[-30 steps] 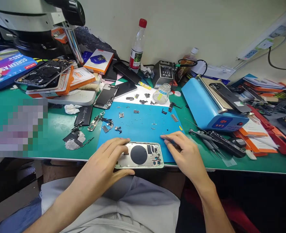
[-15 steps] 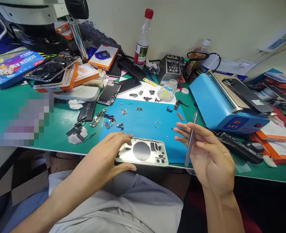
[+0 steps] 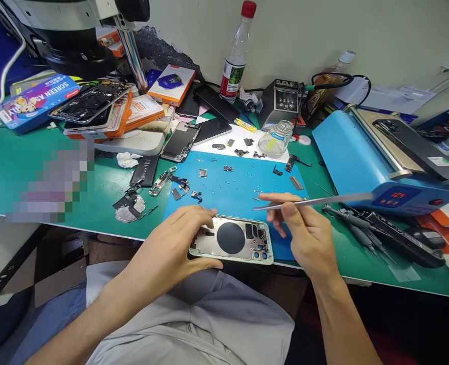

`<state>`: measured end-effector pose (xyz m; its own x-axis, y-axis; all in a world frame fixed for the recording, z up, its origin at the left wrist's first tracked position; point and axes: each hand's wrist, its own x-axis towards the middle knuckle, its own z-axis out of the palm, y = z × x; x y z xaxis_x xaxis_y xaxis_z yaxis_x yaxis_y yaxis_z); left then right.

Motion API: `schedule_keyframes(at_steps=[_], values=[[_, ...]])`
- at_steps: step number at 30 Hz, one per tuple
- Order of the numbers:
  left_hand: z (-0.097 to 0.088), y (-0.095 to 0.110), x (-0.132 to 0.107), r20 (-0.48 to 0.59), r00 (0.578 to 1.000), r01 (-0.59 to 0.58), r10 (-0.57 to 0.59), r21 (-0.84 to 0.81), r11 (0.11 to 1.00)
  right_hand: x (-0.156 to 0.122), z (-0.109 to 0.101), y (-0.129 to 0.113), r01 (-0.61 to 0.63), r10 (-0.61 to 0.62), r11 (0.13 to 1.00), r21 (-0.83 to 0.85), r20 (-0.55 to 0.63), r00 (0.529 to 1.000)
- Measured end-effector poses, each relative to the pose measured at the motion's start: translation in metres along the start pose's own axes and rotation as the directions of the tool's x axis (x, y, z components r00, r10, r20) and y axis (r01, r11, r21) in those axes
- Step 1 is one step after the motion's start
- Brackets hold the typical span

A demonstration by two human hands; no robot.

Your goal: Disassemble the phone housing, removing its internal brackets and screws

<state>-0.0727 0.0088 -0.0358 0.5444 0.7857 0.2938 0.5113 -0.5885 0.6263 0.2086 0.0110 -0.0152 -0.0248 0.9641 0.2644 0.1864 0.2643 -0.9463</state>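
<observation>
Head view, left hand (image 3: 174,238) still clamping housing (image 3: 232,238) end, right hand (image 3: 304,230) pinching tweezers (image 3: 315,202), swung from upright to level, tips above housing

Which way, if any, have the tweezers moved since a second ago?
Yes, up: the tweezers lay at the blue mat's near right corner; now the right hand holds them level above it, tips left.

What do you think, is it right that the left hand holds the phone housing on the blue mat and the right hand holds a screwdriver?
Not quite. The head view shows the right hand holding thin metal tweezers, not a screwdriver. The rest stands: the left hand holds the phone housing on the blue mat.
</observation>
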Motion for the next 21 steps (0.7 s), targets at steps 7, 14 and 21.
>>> schedule_keyframes(at_steps=[7, 14, 21], values=[[0.0001, 0.0, 0.0002, -0.003, 1.0, 0.003, -0.003, 0.006, 1.0, -0.0077, 0.0074, 0.0034, 0.063, -0.023, 0.969, -0.237, 0.166, 0.986], [-0.0011, 0.0022, 0.0022, -0.004, 1.0, -0.019, 0.02, 0.032, 0.999, -0.0036, 0.0061, 0.0014, 0.118, -0.045, 0.953, -0.28, 0.252, 0.967], [-0.0009, 0.0023, 0.0002, 0.001, 1.0, 0.002, -0.002, 0.018, 1.0, -0.0032, 0.0053, 0.0042, 0.08, -0.005, 0.951, -0.299, 0.244, 0.97]])
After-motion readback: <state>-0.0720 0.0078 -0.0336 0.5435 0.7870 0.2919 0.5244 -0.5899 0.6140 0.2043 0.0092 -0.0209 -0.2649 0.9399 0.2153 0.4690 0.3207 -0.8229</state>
